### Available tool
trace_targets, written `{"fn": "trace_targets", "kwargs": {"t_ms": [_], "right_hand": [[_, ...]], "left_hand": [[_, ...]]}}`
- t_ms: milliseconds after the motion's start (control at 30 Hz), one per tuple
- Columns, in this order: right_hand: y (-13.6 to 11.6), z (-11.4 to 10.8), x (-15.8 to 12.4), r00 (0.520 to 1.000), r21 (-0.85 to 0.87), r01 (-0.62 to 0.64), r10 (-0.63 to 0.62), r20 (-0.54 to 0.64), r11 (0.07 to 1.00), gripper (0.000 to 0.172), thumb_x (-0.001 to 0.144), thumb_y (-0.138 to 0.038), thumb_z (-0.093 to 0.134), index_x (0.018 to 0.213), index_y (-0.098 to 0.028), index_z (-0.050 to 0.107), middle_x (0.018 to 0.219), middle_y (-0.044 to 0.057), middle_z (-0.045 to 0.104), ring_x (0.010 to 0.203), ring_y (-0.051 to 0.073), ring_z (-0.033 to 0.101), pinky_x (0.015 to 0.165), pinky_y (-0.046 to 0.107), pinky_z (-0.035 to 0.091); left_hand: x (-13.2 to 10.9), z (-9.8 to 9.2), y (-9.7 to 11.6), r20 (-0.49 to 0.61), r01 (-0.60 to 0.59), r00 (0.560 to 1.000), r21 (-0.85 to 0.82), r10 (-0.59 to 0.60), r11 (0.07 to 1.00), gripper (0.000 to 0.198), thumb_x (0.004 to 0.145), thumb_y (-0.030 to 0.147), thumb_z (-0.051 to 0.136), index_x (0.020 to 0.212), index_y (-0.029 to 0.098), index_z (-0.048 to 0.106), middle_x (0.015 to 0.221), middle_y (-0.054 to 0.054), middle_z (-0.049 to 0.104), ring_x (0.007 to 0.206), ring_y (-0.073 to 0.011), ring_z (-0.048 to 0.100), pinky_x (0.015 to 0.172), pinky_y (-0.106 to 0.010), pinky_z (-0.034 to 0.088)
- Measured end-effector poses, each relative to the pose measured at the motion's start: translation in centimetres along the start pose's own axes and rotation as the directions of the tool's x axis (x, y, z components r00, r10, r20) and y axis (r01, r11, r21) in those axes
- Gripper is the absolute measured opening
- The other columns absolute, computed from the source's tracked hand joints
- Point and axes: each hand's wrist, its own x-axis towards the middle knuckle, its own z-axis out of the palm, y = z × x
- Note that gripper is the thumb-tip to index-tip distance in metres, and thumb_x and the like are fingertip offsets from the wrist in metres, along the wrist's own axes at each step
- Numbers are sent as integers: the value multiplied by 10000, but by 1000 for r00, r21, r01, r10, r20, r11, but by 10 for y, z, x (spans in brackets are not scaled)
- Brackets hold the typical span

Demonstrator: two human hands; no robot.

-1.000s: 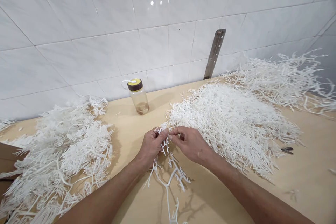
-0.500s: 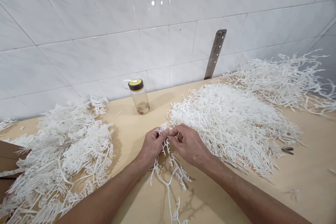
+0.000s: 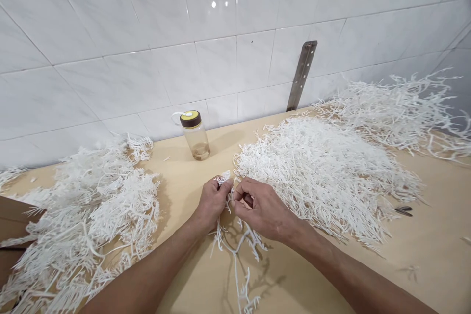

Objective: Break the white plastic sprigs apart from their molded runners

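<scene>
Close together above the table, both my hands work on one white plastic branch [image 3: 236,255] with bare forked stems. My left hand [image 3: 210,204] is closed, with small white feathery sprigs [image 3: 222,178] poking out above its thumb and the branch hanging below. The fingers of my right hand [image 3: 264,207] are pinched against the same branch, just right of the left thumb. What exactly lies between those fingertips is hidden. Just beyond the right hand lies a large heap of loose white sprigs [image 3: 324,171].
A clear bottle [image 3: 199,143] with a yellow and dark lid stands near the tiled wall. More white branches [image 3: 114,206] are piled at left by a brown cardboard box [image 3: 14,225]. Bare stems [image 3: 397,108] lie at far right. A dark small tool [image 3: 404,211] and a metal bracket [image 3: 301,76] are also there.
My right hand has moved slightly down and left, with its fingers lower on the branch. The left hand has shifted a little, and the hanging branch has swung slightly.
</scene>
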Motion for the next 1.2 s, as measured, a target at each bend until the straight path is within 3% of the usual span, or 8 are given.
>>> {"fn": "trace_targets", "kwargs": {"t_ms": [167, 300, 400, 500, 700, 967, 1100, 1200], "right_hand": [[11, -12, 5, 971, -16, -198, 194, -139, 980, 97, 838, -271, 543, 791, -204, 594, 660, -8, 603, 556, 133, 518, 515, 251, 391], [26, -18, 9, 958, -233, -186, 124, -259, 954, 110, 837, -251, 543, 881, -187, 620, 795, 38, 658, 579, 143, 549, 612, 297, 431], [25, -15, 7, 980, -237, -159, 125, -153, 958, 178, 866, -289, 530, 904, -185, 669, 864, 53, 680, 591, 140, 560, 624, 298, 438], [19, -7, 5, 979, -134, -202, 203, -9, 970, 203, 861, -326, 541, 842, -206, 703, 669, 2, 644, 531, 134, 519, 523, 261, 392], [16, 0, 4, 969, -5, -248, 248, 8, 969, 159, 824, -271, 560, 772, -192, 688, 671, -7, 649, 525, 119, 490, 490, 244, 366], [7, 7, -2, 1000, -103, -24, 22, -21, 994, 163, 880, -154, 478, 742, -186, 559, 702, 0, 584, 629, 132, 499, 590, 264, 386], [-5, 11, -8, 985, -97, 143, -132, 112, 985, 163, 887, -133, 480, 746, -193, 534, 759, 5, 592, 665, 131, 506, 605, 261, 393], [-4, 4, -5, 994, -30, 107, -106, 34, 994, 131, 900, -177, 498, 793, -198, 572, 791, 14, 626, 659, 129, 541, 586, 251, 423]], "left_hand": [[3, -3, -2, 43, 19, 999, -77, -16, 997, 461, 702, 569, 731, 654, 169, 507, 521, 57, 440, 459, -71, 361, 448, -202, 282], [4, -3, -5, 59, 30, 998, -117, -23, 993, 459, 683, 551, 759, 643, 170, 504, 510, 71, 407, 441, -57, 321, 437, -194, 254], [3, -3, -6, 59, 18, 998, -109, -12, 994, 453, 675, 545, 767, 645, 167, 520, 518, 68, 420, 447, -56, 330, 441, -193, 262], [3, -3, -4, 45, 16, 999, -91, -11, 996, 445, 674, 545, 766, 646, 166, 536, 517, 59, 451, 452, -66, 371, 452, -200, 291], [2, -2, -4, 42, 12, 999, -91, -8, 996, 423, 664, 527, 777, 663, 162, 562, 549, 34, 520, 493, -95, 455, 490, -218, 348], [2, -2, -4, -20, -46, 999, -22, 46, 999, 422, 694, 514, 753, 626, 166, 523, 540, 49, 460, 506, -85, 396, 486, -210, 318], [5, -4, -2, -3, -37, 999, -37, 37, 999, 448, 685, 533, 751, 599, 165, 512, 541, 40, 470, 511, -90, 399, 484, -213, 319], [4, -5, 0, 41, -31, 999, -26, 32, 999, 431, 684, 539, 750, 623, 159, 558, 556, 24, 500, 514, -97, 424, 482, -216, 325]]}}
